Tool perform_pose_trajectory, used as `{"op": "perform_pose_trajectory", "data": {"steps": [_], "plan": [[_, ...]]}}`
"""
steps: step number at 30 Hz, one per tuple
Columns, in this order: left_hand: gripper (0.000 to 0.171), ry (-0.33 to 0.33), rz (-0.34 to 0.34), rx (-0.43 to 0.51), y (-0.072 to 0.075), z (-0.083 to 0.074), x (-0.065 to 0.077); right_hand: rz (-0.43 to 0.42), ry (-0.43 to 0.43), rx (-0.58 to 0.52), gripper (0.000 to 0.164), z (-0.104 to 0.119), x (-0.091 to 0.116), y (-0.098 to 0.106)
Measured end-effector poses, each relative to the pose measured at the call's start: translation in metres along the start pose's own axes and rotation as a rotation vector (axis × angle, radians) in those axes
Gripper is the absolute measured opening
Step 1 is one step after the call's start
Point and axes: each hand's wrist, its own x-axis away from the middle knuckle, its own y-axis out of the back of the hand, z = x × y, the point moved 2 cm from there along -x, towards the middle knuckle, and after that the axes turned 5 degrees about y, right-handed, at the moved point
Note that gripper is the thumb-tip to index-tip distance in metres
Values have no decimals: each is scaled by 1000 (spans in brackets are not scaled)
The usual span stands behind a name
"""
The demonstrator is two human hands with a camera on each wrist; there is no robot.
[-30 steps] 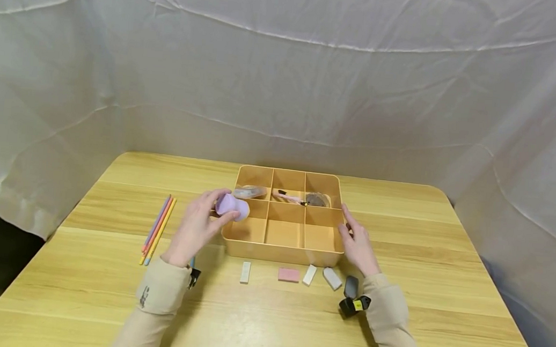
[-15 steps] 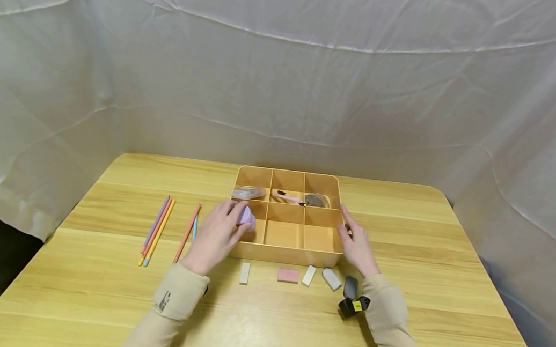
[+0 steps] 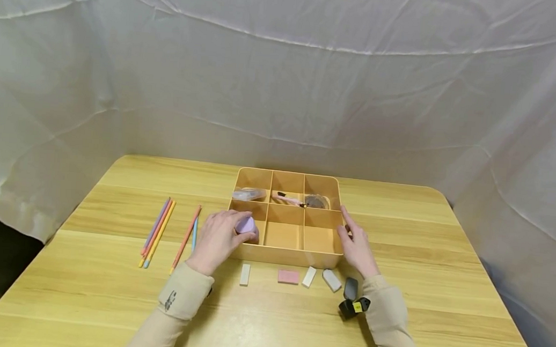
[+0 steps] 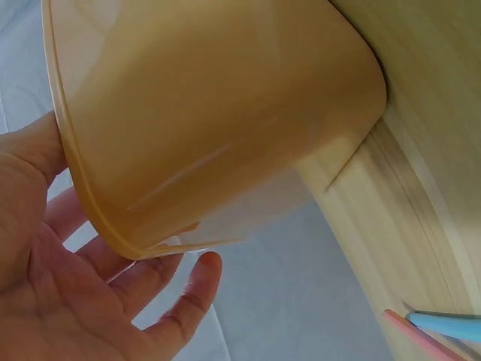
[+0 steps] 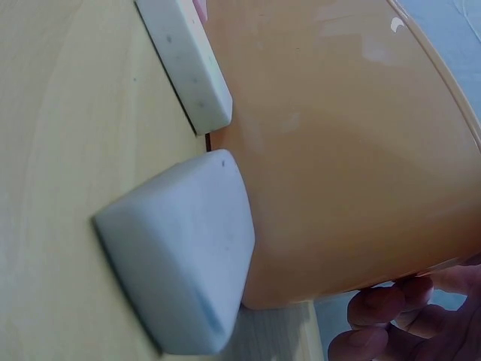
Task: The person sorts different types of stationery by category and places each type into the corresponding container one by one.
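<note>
My left hand (image 3: 218,239) holds a small lilac cup-shaped object (image 3: 245,225) between thumb and fingers. It is down in the front left compartment of an orange-tan divided organizer box (image 3: 284,256). In the left wrist view, that hand reaches over the box rim (image 4: 71,162), and the wall hides the lilac object. At the box's right side my right hand (image 3: 359,249) holds the rim, thumb over the edge. The right wrist view shows its curled fingers (image 5: 376,304) against the outer wall.
The back compartments hold a clear plastic case (image 3: 249,194), pink-and-black slim items (image 3: 289,198) and a dark coiled item (image 3: 317,201). Pencils (image 3: 157,233) and two more (image 3: 187,238) lie left. Before the box lie a pink eraser (image 3: 288,277), white blocks (image 3: 308,276) and a dark grey block (image 3: 350,288).
My left hand has moved right and down, carrying the lilac object from above the box's left edge into the front left compartment. The right hand has stayed at the box's right side.
</note>
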Motion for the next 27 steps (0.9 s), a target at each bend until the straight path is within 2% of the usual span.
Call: {"op": "perform_pose_trajectory", "data": {"steps": [6,14,27], "plan": [[50,32,-4,-1,-2,1,-1,4,-4,-2,52,0,1,0],[52,25,-11,-9,0,1,-2,5,-12,-8,53,0,0,0],[52,49,4,0,0,2,-3,3,1,-11,53,2,0,1]]}}
